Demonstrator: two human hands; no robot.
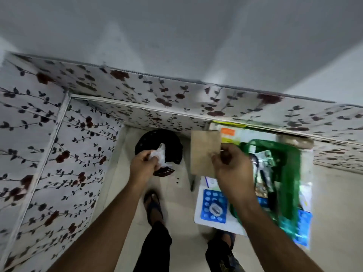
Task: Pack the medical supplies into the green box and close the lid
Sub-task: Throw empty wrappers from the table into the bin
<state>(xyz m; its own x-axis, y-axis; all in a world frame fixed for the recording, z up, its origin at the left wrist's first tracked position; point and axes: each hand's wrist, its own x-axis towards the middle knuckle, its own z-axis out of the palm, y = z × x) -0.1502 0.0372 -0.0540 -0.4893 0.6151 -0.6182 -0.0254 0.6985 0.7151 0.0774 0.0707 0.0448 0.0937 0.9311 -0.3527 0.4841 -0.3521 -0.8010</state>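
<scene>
The green box (292,154) lies open on the floor at the right, with several blurred supplies inside it. My right hand (233,169) pinches the edge of a flat brown paper envelope (204,152) held upright just left of the box. My left hand (143,163) grips a crumpled white wrapper (160,154) above a black perforated bin (157,142). A blue blister pack (214,205) with a small roll on it lies on a white sheet (198,213) below my right hand.
Floral-patterned walls and a ledge (137,89) enclose the corner at the left and back. My feet in sandals (153,203) stand on the pale tiled floor between bin and box. An orange-labelled packet (227,134) leans behind the envelope. A dark pen-like thing (192,185) lies on the floor.
</scene>
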